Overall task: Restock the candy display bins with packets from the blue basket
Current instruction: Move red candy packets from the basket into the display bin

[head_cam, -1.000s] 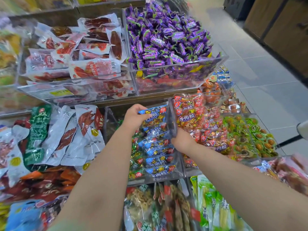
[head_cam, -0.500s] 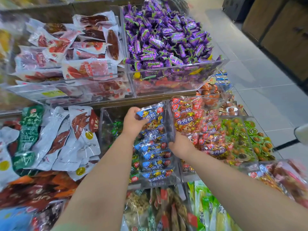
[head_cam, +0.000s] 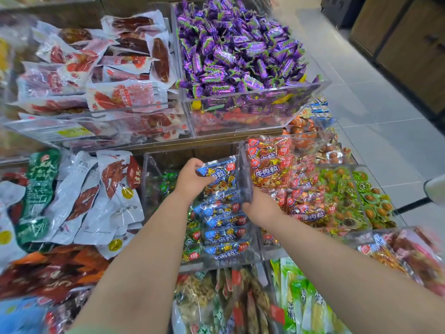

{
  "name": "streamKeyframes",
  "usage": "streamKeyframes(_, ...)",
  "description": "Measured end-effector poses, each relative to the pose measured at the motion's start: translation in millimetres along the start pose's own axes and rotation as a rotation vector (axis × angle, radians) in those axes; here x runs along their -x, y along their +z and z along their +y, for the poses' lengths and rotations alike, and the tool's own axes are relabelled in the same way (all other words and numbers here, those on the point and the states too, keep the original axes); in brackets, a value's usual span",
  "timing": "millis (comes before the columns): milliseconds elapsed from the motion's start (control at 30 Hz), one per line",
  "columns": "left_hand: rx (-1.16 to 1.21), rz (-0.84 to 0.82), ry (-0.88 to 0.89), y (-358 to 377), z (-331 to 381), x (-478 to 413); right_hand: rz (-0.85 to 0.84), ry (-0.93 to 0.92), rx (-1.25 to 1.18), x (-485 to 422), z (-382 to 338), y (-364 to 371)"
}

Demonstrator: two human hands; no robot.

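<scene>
A clear plastic bin (head_cam: 154, 165) in the middle row holds a stacked row of blue candy packets (head_cam: 226, 235), with green packets (head_cam: 168, 182) beside them on the left. My left hand (head_cam: 190, 179) grips the rearmost blue packet (head_cam: 221, 169) at its top left corner. My right hand (head_cam: 257, 208) is on the right side of the blue row, against the dark divider (head_cam: 245, 186) between this bin and the one with red packets (head_cam: 269, 165). Its fingers are hidden behind the packets. The blue basket is out of view.
Purple wrapped candies (head_cam: 240, 51) fill the upper right bin, and red-and-white meat packets (head_cam: 108, 68) the upper left one. White pouches (head_cam: 96, 201) lie at left, green egg packs (head_cam: 349, 196) at right, more snack bags below. Tiled floor (head_cam: 385, 141) runs along the right.
Both hands stay in the blue packet bin. My left hand has shifted slightly on the rear packet. The view has drifted a little.
</scene>
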State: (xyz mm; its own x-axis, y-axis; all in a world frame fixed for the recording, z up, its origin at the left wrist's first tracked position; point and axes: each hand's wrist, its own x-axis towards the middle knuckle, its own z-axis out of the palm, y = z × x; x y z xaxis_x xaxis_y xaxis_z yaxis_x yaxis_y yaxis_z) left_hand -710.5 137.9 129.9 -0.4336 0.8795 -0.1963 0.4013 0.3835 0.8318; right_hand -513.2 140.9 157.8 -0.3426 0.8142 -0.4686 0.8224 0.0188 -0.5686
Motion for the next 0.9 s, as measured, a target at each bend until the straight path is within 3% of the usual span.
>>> streamKeyframes(200, 0.213, 0.190, 0.216, -20, 21, -1, 0.009, 0.012, 0.017, -1, 1, 2)
streamKeyframes(500, 0.067, 0.081, -0.020, 12, 9, -10, 0.009, -0.001, 0.009, -2, 4, 2)
streamKeyframes(800, -0.080, 0.171, -0.111, 26, 19, -16, 0.009, -0.002, 0.019, -4, 5, 3)
streamKeyframes(900, -0.007, 0.204, -0.114, 27, 20, -15, 0.017, -0.002, 0.027, -5, 6, 4)
